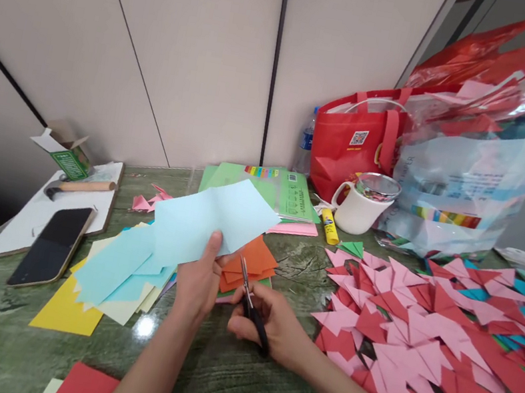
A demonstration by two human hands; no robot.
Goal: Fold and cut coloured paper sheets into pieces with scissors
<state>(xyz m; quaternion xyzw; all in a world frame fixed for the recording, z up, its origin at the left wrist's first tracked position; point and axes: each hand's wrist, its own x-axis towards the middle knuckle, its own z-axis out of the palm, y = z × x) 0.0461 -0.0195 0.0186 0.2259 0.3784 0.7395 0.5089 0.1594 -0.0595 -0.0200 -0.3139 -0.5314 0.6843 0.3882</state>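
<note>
My left hand (200, 278) grips a light blue sheet of paper (211, 214) by its lower edge, thumb on top. The sheet has a faint crease down its middle and is held above the table. Close by on the right, my right hand (266, 319) is closed round a pair of scissors (248, 295) with dark handles. Their blades point up and away from me, apart from the sheet. Under and left of the sheet lie light blue pieces (115, 265) and yellow paper (71, 302). Orange squares (250, 265) lie just behind the scissors.
Pink and red folded paper pieces (422, 326) cover the right side. Behind stand a white mug (360, 210), a glue stick (329, 227), a red bag (347, 147) and a clear plastic bag (465, 171). A phone (53, 248) and a hammer (81, 186) lie left. Red paper (89, 389) is in front.
</note>
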